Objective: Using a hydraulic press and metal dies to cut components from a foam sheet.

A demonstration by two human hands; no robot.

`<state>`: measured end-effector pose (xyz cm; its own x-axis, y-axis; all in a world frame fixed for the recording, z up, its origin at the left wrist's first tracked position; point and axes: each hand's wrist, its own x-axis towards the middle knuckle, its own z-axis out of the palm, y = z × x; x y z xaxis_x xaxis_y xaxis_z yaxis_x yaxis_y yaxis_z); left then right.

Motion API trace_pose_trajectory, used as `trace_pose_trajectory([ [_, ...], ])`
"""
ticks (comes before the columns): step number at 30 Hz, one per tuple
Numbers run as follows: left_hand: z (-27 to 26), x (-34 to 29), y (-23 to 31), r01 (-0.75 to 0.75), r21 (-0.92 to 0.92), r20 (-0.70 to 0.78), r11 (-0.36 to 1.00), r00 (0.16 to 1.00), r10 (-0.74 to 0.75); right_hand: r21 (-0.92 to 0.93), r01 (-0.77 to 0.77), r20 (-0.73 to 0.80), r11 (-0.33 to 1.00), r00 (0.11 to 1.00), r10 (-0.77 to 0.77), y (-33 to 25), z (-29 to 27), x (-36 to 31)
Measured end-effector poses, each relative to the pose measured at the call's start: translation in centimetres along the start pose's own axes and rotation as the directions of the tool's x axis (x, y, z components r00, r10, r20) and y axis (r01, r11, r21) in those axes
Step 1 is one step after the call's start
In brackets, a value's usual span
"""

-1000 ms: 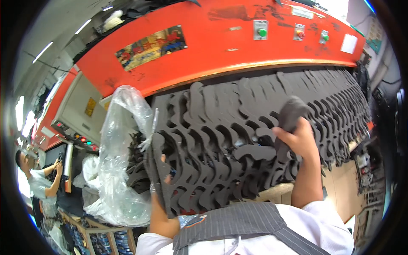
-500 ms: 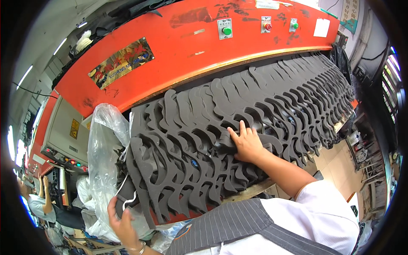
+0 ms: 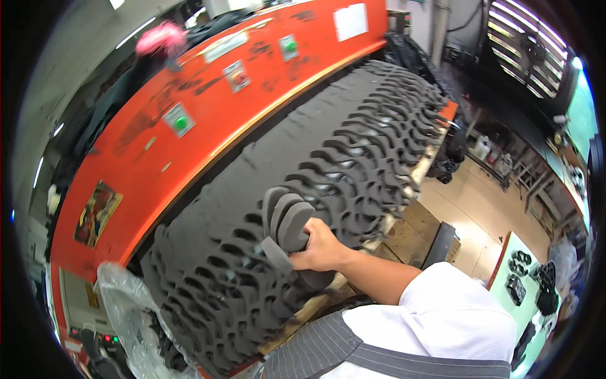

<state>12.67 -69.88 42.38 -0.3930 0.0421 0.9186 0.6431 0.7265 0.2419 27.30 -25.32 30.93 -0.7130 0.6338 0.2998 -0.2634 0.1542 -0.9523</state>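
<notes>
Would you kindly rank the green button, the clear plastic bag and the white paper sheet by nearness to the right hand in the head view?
From the right hand:
1. Clear plastic bag, lower left, beside the foam.
2. Green button, upper left on the orange panel.
3. White paper sheet, top, far along the panel.

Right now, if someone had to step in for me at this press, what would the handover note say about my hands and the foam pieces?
Right hand: closed around a small bunch of dark grey foam cut-outs, lifted partly off the sheet.
Left hand: out of view, so its state cannot be told.
Foam sheet: lies on the bed of the orange press, die-cut all over in rows of curved shapes.
Clear plastic bag: at the sheet's near left end.
Done: one bunch pulled loose near the front edge.
Left: most cut pieces appear to sit in the sheet, unpicked.
</notes>
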Motion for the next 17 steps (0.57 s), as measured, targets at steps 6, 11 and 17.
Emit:
trace_pose_trajectory([
  [6, 14.7, -9.0, 21.6, -0.045, -0.620, 0.277, 0.784, 0.921, 0.272, 0.450, -0.254, 0.262, 0.856, 0.954, 0.145, -2.7, -12.4, -6.8],
  [11, 18.2, -15.5, 41.2, -0.290, -0.935, 0.002, 0.203, 0.569, 0.822, 0.665, -0.308, 0.024, 0.680, 0.920, 0.392, -6.1, -22.9, -12.6],
  [17, 20.3, -21.7, 52.9, 0.070, -0.982, -0.103, -0.175, 0.576, 0.811, 0.615, -0.148, -0.223, 0.774, 0.909, 0.351, -7.2, -33.6, -17.2],
])
